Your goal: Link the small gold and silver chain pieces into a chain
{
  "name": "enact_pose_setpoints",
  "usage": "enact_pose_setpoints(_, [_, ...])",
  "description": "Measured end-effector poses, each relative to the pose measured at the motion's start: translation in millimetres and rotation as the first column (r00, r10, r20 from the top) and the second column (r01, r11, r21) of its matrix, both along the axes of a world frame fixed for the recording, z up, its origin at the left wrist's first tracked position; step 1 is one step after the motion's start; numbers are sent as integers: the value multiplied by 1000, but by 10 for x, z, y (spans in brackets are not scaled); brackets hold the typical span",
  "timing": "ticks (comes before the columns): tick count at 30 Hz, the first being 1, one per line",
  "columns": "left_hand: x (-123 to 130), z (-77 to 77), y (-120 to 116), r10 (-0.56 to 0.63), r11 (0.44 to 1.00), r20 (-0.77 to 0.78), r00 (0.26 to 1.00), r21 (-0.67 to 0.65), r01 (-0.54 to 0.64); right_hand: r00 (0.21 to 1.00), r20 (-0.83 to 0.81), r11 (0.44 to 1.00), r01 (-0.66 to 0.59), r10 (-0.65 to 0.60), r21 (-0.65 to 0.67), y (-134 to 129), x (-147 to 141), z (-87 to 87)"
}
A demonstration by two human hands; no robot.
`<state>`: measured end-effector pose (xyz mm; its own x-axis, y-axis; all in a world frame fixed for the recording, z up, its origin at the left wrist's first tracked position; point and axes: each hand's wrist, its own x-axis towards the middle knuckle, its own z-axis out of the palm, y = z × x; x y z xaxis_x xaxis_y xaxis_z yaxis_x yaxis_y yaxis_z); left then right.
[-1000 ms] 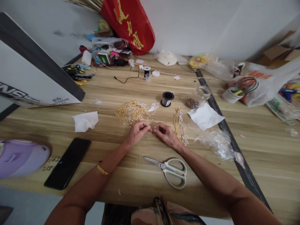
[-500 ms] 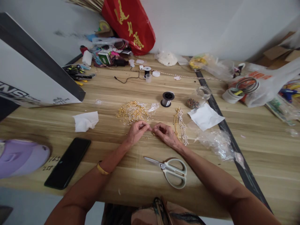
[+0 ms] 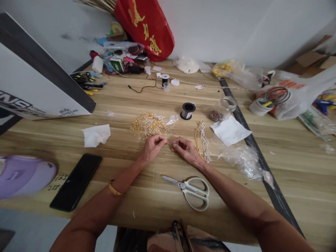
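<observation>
Reading the worktop point(image 3: 126, 99) as a clock face centred on the gap between the hands, 12 pointing away from the person, a purple object point(image 3: 26, 176) is sitting at far left, between 8 and 9 o'clock. A black phone point(image 3: 76, 182) is lying nearer in, just past 8, and a crumpled white tissue point(image 3: 96, 135) is lying at 9. A tangled gold-and-silver heap point(image 3: 147, 124) is spreading just beyond the left hand point(image 3: 153, 147), between 10 and 11. That hand's fingers are pointing inward, tips close together; whether they are pinching something tiny, I cannot tell. A thin gold strand point(image 3: 166, 153) is lying at 6, just below the gap, its right end reaching toward the right hand point(image 3: 185, 148). Those fingers are standing curled, apart from the left ones; I cannot tell whether they are gripping the strand.

A wire spool point(image 3: 187, 111) is standing at 1, and scissors point(image 3: 195, 194) are lying at 5, untouched. Gold and silver chains point(image 3: 203, 140) are lying at 3, just past the right hand, with a clear jar point(image 3: 222, 108) resting at 2.

The work is looking part-way along: the chains are seeming made up and set aside, while the heap is seemingly holding plenty left to handle.
</observation>
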<state>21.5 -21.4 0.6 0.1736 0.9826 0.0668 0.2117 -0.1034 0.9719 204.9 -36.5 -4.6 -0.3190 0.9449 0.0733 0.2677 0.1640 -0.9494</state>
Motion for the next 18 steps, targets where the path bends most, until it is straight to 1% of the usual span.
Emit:
enact_pose_setpoints(9, [7, 70, -21, 13, 1000, 7, 1000, 4, -13, 1000, -4, 1000, -2, 2, -1, 11, 7, -38])
enact_pose_setpoints(13, [9, 74, -20, 8, 1000, -16, 1000, 23, -8, 1000, 6, 1000, 1, -1, 6, 11, 8, -47])
enact_pose_setpoints(18, [15, 62, -24, 9, 999, -24, 1000, 32, -8, 1000, -4, 1000, -12, 12, 6, 0, 4, -10])
